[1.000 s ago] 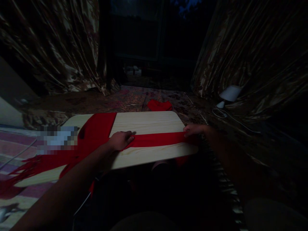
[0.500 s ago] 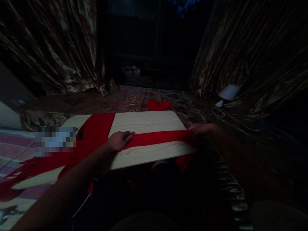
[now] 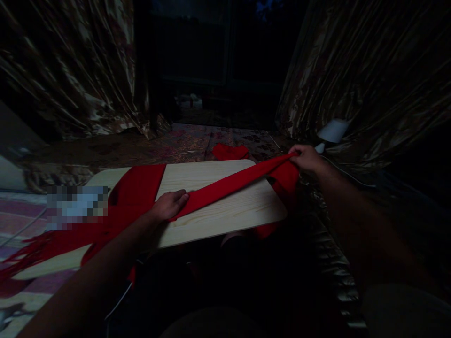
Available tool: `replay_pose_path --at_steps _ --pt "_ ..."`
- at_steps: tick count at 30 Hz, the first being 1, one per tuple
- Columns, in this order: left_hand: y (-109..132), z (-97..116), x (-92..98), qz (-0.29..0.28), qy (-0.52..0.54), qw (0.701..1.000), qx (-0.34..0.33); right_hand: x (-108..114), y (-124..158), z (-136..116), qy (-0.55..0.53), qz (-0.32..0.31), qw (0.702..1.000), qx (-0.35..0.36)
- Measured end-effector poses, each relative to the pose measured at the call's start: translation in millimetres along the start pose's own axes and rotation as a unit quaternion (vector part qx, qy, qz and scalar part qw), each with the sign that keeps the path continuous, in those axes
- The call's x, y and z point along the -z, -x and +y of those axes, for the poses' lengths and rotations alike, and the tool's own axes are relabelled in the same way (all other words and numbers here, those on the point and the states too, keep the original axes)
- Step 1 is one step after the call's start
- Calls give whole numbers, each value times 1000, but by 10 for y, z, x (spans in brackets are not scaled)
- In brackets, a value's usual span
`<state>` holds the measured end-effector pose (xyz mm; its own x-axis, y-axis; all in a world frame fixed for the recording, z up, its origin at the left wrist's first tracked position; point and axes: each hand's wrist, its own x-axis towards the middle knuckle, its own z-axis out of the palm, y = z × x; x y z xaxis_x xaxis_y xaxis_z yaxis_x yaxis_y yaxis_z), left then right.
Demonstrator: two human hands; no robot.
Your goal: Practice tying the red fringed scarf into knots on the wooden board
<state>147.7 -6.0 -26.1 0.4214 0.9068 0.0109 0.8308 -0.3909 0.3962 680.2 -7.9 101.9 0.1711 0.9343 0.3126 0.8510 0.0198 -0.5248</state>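
Note:
A long red scarf lies across a light wooden board on my lap. My left hand presses flat on the scarf near the board's middle, fingers stretched out. My right hand is closed on the scarf's right part and holds it lifted above the board's far right corner, so the cloth runs taut between the two hands. The scarf's wide left part covers the board's left side, and its fringe trails off to the left.
A second red cloth lies on the patterned floor beyond the board. A white lamp with a cable stands at the right by shiny curtains. A blurred patch sits at the left. The room is dark.
My right hand has risen from the board's right edge and moved up and away, lifting the scarf's end and pulling it taut. My left hand stays pressed on the scarf.

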Motion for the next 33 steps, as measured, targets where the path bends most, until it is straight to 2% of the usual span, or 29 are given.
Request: replay_pose_path --at_steps 2,4,7,10,13,16,18,20,23,25,27,29,31,33 --pt "-5 -17 -12 -2 1 1000 0 -45 56 137 -5 -109 993 -38" --pt "-11 -30 -22 -2 0 1000 -3 -82 122 294 -6 -183 980 -74" --pt "-17 -31 -24 -5 -2 1000 -8 -111 193 475 13 -235 968 -82" --pt "-17 -20 -15 -5 -2 1000 -10 -148 208 515 75 -261 957 -100" --pt "-14 -5 -6 -5 1 1000 -6 -247 186 441 167 -191 961 -114" --pt "-11 9 1 -8 -2 1000 -6 -401 153 337 190 -127 967 -110" --pt "-9 16 6 -8 -4 1000 -9 -507 127 279 125 -96 977 -144" --pt "-4 22 12 -8 -7 1000 -6 -589 96 238 26 -24 985 -169" --pt "7 29 20 -9 -5 1000 -2 -636 57 227 -44 121 986 -107" --pt "14 26 20 -6 3 1000 -4 -620 58 264 -37 150 986 -63" --pt "13 11 10 -4 9 1000 -1 -583 99 338 -28 101 991 -84" --pt "6 -13 -9 -1 14 1000 4 -539 186 443 -36 -4 987 -155" --pt "-5 -35 -28 1 17 1000 4 -486 313 564 -56 -121 964 -231" --pt "-15 -50 -40 4 20 1000 0 -417 464 680 -81 -217 937 -263"
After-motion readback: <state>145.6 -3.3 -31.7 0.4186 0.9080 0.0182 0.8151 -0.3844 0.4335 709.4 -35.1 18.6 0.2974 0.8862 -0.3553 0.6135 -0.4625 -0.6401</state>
